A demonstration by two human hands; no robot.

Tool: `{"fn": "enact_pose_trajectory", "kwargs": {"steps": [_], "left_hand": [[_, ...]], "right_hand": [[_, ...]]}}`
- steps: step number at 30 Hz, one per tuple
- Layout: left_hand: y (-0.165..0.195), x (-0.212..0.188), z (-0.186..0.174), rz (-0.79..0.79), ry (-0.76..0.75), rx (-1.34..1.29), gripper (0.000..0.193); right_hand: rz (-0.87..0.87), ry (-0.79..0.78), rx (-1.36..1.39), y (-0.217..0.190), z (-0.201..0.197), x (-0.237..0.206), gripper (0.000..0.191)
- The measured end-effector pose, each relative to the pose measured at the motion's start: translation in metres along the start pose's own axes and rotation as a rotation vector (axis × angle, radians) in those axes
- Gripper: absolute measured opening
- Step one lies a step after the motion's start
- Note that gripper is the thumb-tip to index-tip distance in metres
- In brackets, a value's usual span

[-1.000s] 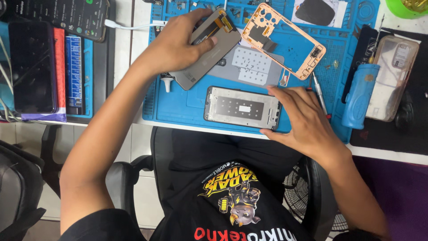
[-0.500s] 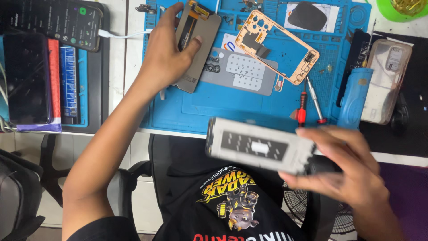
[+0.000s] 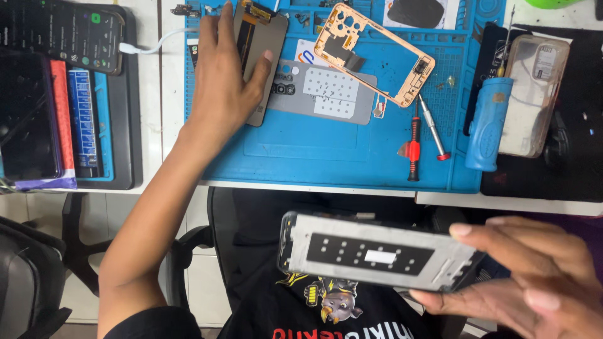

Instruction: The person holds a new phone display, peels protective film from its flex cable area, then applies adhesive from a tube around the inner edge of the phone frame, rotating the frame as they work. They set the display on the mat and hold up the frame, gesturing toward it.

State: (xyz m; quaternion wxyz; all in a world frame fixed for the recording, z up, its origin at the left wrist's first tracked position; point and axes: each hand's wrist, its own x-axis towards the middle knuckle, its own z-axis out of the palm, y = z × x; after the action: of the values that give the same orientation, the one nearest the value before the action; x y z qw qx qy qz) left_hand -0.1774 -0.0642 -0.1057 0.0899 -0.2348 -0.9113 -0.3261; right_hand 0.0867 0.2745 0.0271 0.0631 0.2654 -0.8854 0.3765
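The right hand (image 3: 534, 276) is low in the view, at about 5 o'clock, off the bench and over the person's lap. It holds a grey metal phone frame (image 3: 377, 254) by its right end, with the thumb on top and the fingers under it. The frame lies flat and long, with a black strip and a small white patch in its middle, and it sticks out to the left of that hand. The left hand (image 3: 226, 81) is far away from it, up at about 11 o'clock on the blue mat (image 3: 314, 157). It lies spread flat on a dark phone screen (image 3: 260, 44), pressing it down with the palm, and the thumb touches the right edge of the screen. So the two hands are well apart, one up on the bench and one down near the black shirt (image 3: 326, 307). Just right of the left hand lies a grey back cover (image 3: 326, 91) with white dots. At about 1 o'clock from it sits an orange phone frame (image 3: 402, 69), tilted. Near that, at 3 o'clock, lie a red screwdriver (image 3: 413, 147) and a silver screwdriver (image 3: 432, 129), side by side. Further right stands a blue tool (image 3: 487, 122) next to a clear phone case (image 3: 534, 94). At the far left, a phone (image 3: 59, 31) with a white cable rests on the bench.
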Motion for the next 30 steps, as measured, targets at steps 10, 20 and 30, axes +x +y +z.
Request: {"fn": "enact_pose_trajectory", "kwargs": {"steps": [10,20,30], "left_hand": [[0.007,0.000,0.004,-0.044,-0.017,0.067,0.084],[0.008,0.004,0.008,-0.074,-0.039,0.132,0.079],[0.028,-0.002,-0.005,-0.013,0.009,0.115,0.072]], "right_hand": [[-0.201,0.143,0.025,0.047,0.006,0.038,0.106],[0.079,0.128,-0.135,0.079,0.064,0.046,0.100],[0.080,0.135,0.019,0.108,0.104,0.052,0.085]]}}
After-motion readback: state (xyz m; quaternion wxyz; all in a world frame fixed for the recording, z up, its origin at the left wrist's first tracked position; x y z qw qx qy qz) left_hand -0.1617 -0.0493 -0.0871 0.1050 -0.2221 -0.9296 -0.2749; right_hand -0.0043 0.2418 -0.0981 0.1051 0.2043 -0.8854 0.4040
